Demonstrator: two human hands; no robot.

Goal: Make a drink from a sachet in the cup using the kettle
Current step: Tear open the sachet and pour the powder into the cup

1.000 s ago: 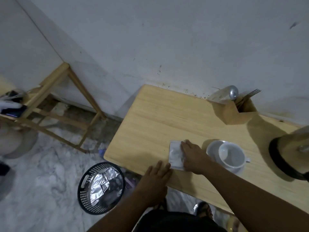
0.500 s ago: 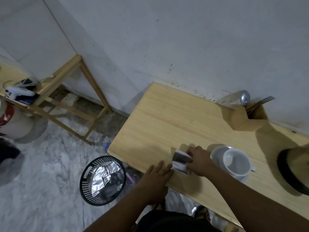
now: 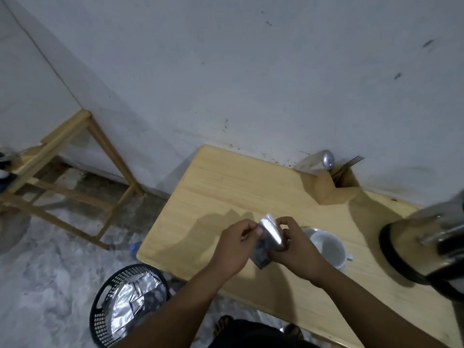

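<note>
1. The sachet (image 3: 268,236) is now clear of the bench (image 3: 226,192) and held up between both hands; half a second ago it was only tilting up off the wood under the right hand, and a second ago it lay flat.
2. The left hand (image 3: 232,249) has left the bench edge, where it rested with fingers spread, and now pinches the sachet's left side between thumb and fingertips.
3. The right hand (image 3: 292,247) grips the sachet's right side, fingers curled over its top edge — the silver foil face shows between the two hands.
4. The cup (image 3: 327,248) stands on its saucer just right of the right hand, partly hidden behind it, open side up.
5. The kettle (image 3: 431,247) stands at the right edge of the view — more of it shows than before.
6. A wooden holder (image 3: 331,189) with a fork and spoon stands at the back of the bench, against the wall.
7. A black basket (image 3: 105,312) holding foil wrappers stands on the floor below the bench's near-left corner.
</note>
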